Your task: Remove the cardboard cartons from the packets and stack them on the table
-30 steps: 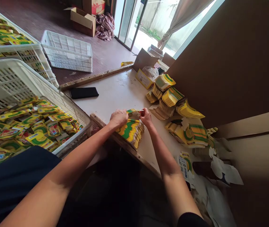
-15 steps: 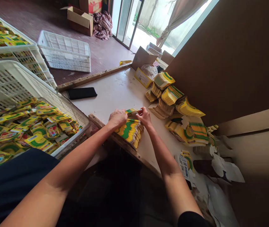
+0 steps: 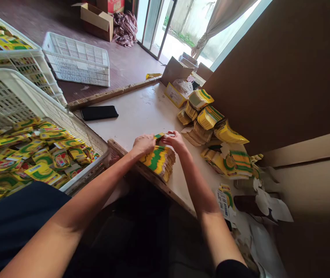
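Just above the table (image 3: 136,119), a small yellow-and-green carton (image 3: 159,136) is held between my hands. My left hand (image 3: 144,144) closes around its left end. At its right end, the fingertips of my right hand (image 3: 175,141) pinch a pale flap. Much of the carton is hidden by my fingers. Right under it, a row of flat yellow-and-green cartons (image 3: 157,160) leans at the table's front edge, near both hands but not visibly gripped.
A white crate (image 3: 51,110) full of filled cartons stands at the left, another behind it. A black phone (image 3: 99,112) lies on the table. Bundles of flat cartons (image 3: 208,116) are piled at the right, beside a brown panel (image 3: 275,69). A wooden strip (image 3: 115,92) edges the table.
My right hand has shifted slightly left, closer to my left hand, at the carton's right end. The carton shows less between the hands. The view has tilted a little.
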Action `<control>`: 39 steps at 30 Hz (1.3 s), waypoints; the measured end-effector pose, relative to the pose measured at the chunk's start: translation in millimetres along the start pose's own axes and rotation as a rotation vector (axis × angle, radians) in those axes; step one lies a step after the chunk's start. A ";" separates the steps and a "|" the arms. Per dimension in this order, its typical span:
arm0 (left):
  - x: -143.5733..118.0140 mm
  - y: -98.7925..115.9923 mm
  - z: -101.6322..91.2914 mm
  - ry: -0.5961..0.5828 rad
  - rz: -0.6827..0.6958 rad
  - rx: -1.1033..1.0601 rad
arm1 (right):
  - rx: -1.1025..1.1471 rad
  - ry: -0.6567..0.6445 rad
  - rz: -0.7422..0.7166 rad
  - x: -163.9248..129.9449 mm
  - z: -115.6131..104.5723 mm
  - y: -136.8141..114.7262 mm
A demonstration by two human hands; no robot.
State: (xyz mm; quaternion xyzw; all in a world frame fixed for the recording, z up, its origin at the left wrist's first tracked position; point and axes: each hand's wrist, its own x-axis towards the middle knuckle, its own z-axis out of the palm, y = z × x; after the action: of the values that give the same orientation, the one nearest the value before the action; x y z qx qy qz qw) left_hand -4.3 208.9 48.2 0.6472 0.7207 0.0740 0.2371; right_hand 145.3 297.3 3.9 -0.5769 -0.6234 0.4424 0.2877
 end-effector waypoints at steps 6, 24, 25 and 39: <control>-2.7 -0.2 -3.0 0.006 -0.014 0.014 | 0.063 -0.009 0.002 0.1 12.5 -4.7; 3.2 6.8 -14.4 -0.039 -0.131 -0.029 | -0.102 -0.178 -0.193 -26.1 -37.6 9.6; 5.5 7.5 -15.1 -0.052 -0.137 -0.030 | -0.104 -0.205 -0.191 -32.5 -39.4 13.7; 8.1 7.3 -6.8 -0.039 -0.096 0.020 | -0.283 0.112 -0.356 -36.1 -37.5 19.8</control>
State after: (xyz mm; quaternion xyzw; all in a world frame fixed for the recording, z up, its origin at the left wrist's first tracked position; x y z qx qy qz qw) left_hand -1.1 219.2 55.3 0.6154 0.7471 0.0426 0.2476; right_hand 193.2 269.2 8.5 -0.5161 -0.7541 0.2605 0.3115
